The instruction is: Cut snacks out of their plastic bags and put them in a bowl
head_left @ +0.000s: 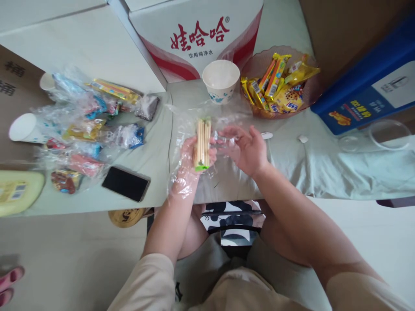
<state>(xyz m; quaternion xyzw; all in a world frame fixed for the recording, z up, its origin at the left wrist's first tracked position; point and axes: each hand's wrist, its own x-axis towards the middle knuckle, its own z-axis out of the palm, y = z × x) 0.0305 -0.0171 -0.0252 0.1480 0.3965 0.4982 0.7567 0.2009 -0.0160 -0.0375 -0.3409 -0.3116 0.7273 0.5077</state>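
One stick bundle, fingers of our left hand curled round it near the paper cup, could slide free if the slack plastic slips, our right hand being loosely spread.

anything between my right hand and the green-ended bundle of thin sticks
Clear crinkled plastic film, and fingertips of the left hand curled at the right edge of the green-ended bundle of thin pale sticks. Nothing else visible blocks the right hand.
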